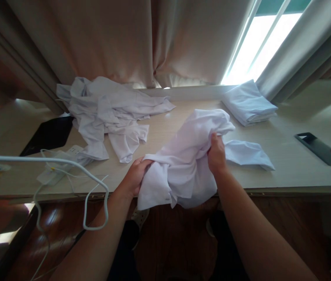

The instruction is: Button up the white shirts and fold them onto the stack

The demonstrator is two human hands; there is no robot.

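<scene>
A loosely bunched white garment, shirt-like, hangs partly over the front edge of the table between my hands. My left hand grips its left side, the fingers tucked under the cloth. Higher up on the right, my right hand is closed on a fold, thumb on top. A white sleeve-like piece lies flat on the table to the right of that hand; whether it joins the held garment is hidden. Crumpled white clothes are heaped at the back left. At the back right sits a folded white stack.
On the right of the pale wooden table lies a dark phone. A black flat object and a white power strip are at left. A white cable loops near my left forearm. Curtains hang behind.
</scene>
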